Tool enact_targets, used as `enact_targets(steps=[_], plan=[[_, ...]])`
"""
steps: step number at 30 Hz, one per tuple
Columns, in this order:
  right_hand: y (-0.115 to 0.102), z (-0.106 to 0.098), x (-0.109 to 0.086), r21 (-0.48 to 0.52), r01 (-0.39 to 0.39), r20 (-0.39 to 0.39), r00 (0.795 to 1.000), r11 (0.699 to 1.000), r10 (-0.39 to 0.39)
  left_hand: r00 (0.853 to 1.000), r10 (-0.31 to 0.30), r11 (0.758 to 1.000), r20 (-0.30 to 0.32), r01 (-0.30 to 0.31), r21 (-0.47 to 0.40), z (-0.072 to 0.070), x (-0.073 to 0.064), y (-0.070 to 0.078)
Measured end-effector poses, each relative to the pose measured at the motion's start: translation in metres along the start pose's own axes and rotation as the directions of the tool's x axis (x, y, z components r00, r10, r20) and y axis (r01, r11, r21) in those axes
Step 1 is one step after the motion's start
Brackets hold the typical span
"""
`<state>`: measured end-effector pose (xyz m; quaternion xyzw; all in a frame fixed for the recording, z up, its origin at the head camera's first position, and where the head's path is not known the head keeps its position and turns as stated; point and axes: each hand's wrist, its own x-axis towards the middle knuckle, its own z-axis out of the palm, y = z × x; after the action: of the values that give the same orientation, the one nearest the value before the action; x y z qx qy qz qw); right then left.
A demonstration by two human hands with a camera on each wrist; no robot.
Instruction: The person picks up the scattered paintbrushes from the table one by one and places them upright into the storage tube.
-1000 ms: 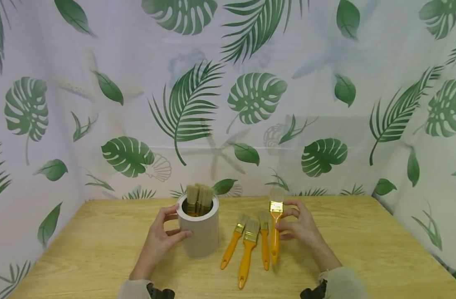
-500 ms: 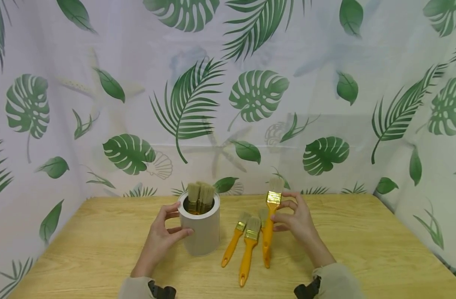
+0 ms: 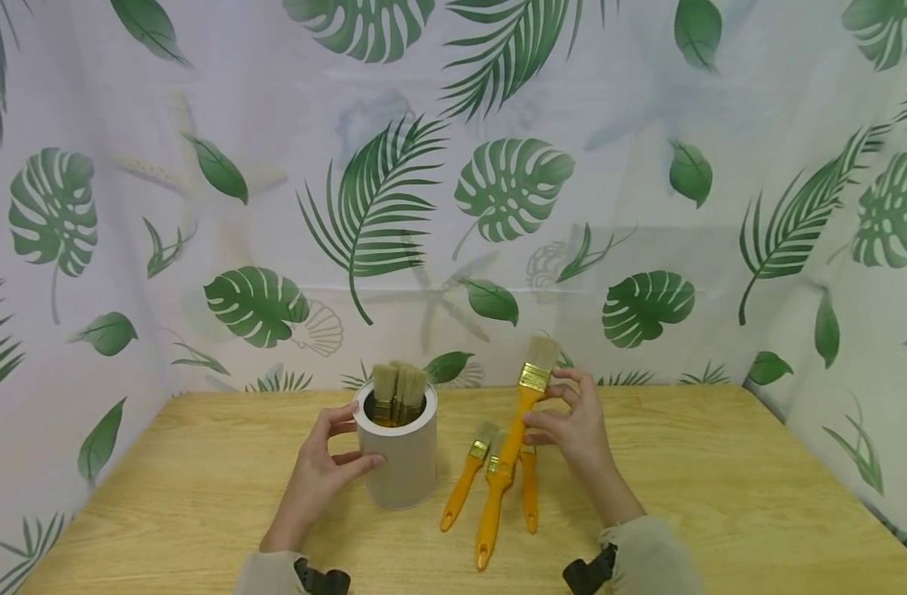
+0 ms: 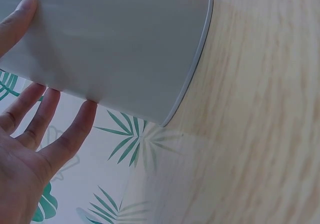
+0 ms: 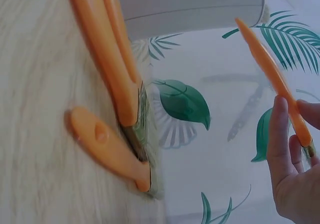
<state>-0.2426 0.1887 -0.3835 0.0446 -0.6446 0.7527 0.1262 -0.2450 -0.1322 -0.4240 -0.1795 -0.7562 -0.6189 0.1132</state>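
A light grey can point(image 3: 401, 471) stands upright on the table. Bristles of several paintbrushes point(image 3: 398, 392) stick up from its mouth. My left hand point(image 3: 322, 463) holds the can by its left side, thumb in front; the left wrist view shows the fingertips against its wall point(image 4: 115, 39). Between thumb and fingers, my right hand point(image 3: 576, 421) pinches a paintbrush point(image 3: 528, 401) with an orange handle, bristles up, raised and tilted with the handle end toward the lower left. Three paintbrushes point(image 3: 462, 492) lie below it, the middle and right ones partly hidden by the held brush.
The wooden table point(image 3: 721, 496) reaches back to a white cloth point(image 3: 513, 273) printed with green leaves. In the right wrist view, orange handles point(image 5: 107, 146) lie on the wood near the hand, and the can's wall point(image 5: 195, 6) is at the top.
My right hand has lifted the paintbrush and moved left over the lying brushes, tilting its handle end toward the can. The left hand and can have stayed in place.
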Motion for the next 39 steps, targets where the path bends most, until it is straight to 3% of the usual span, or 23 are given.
enact_targets(steps=[13, 27, 39], plan=[[-0.006, 0.032, 0.001, 0.130, 0.118, -0.102, 0.989, 0.985, -0.105, 1.000, 0.008, 1.000, -0.011, -0.008, -0.020, 0.002, -0.001, -0.002], [-0.009, 0.067, 0.005, 0.262, 0.209, -0.169, 0.971, 0.942, -0.169, 1.000, -0.003, 1.000, -0.012, 0.003, -0.003, 0.001, 0.001, -0.002], [-0.014, 0.091, 0.005, 0.309, 0.215, -0.233, 0.962, 0.926, -0.145, 1.000, -0.020, 1.000, -0.014, 0.020, -0.023, 0.001, 0.000, -0.002]])
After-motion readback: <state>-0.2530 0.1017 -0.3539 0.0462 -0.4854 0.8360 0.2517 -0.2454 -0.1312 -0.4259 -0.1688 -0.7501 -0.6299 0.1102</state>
